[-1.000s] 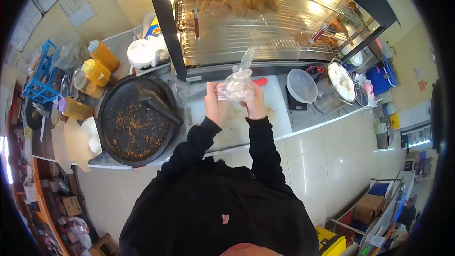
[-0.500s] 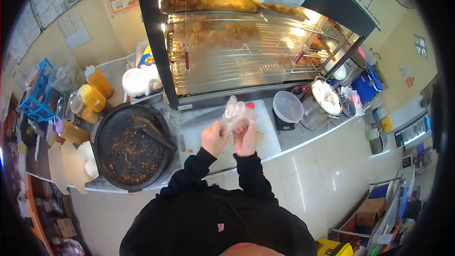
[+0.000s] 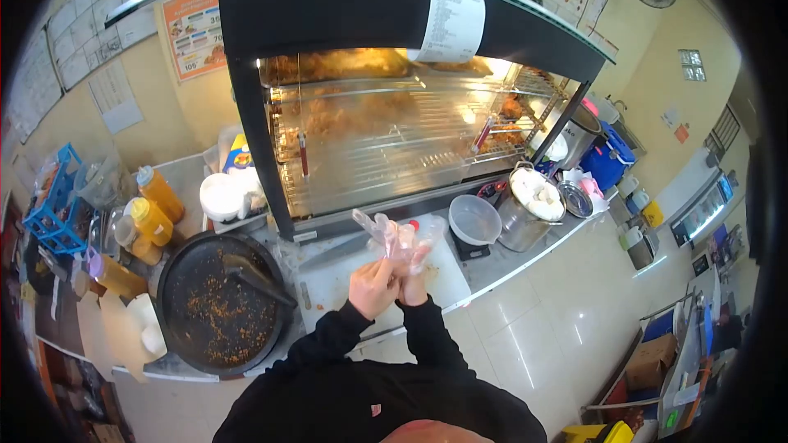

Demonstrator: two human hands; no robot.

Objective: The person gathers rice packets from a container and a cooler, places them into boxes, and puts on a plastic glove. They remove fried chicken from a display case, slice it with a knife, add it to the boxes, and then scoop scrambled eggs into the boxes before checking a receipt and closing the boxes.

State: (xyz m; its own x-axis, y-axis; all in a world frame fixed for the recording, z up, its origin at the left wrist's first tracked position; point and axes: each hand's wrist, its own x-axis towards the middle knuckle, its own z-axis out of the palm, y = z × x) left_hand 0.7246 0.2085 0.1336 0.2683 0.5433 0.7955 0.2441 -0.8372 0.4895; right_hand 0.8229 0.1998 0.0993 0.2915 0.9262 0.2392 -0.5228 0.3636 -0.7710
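A clear plastic glove (image 3: 384,231) is over the fingers of my right hand (image 3: 412,277), its loose fingertips sticking up and out. The right hand's fingers point upward inside the thin plastic, apart as far as I can see. My left hand (image 3: 373,289) is closed, pinching the glove near its lower edge beside the right hand. Both hands are above a white cutting board (image 3: 450,275). A long knife (image 3: 332,254) lies on the board behind my left hand, partly covered by the hands and glove.
A lit glass warming cabinet (image 3: 361,156) with fried food stands behind the board. To the left are a round black pan (image 3: 217,303) holding crumbs and a dark-handled tool, plus sauce bottles (image 3: 150,220). A plastic bowl (image 3: 474,220) and a metal pot (image 3: 525,226) stand right.
My right hand has gone further up into the glove, whose fingers now stand more spread. My left hand stays pinched on the plastic. The camera view has tilted upward.
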